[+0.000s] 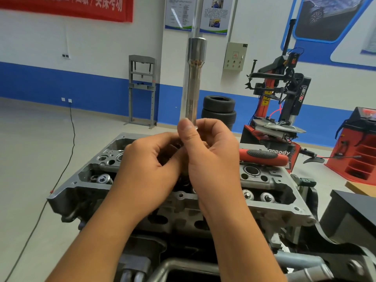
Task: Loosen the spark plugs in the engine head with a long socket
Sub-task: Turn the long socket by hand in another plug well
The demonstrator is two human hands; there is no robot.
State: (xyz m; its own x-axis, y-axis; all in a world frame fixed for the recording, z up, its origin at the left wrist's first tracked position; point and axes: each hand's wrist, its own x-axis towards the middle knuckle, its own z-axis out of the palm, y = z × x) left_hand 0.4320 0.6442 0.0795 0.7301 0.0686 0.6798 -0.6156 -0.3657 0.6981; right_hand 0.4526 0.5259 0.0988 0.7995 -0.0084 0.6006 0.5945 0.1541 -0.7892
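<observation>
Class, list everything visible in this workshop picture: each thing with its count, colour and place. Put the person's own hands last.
long socket: one, silver, upright in both hands
engine head: one, grey, under the hands
red-handled tool: one, red and black, lying on the head's far right
tyres: two, black, stacked by the wall
tyre changer: one, red and black, right rear
press frame: one, grey, by the wall
left hand: one, fingers curled at socket's base
right hand: one, grips socket's lower end

Ahead of me two tyres [219,110] sit stacked against the blue-banded wall, a grey press frame [142,90] to their left — a red-and-black tyre changer [278,102] to their right. A red cabinet [358,145] stands far right; a black cable [67,159] trails across the floor.
</observation>
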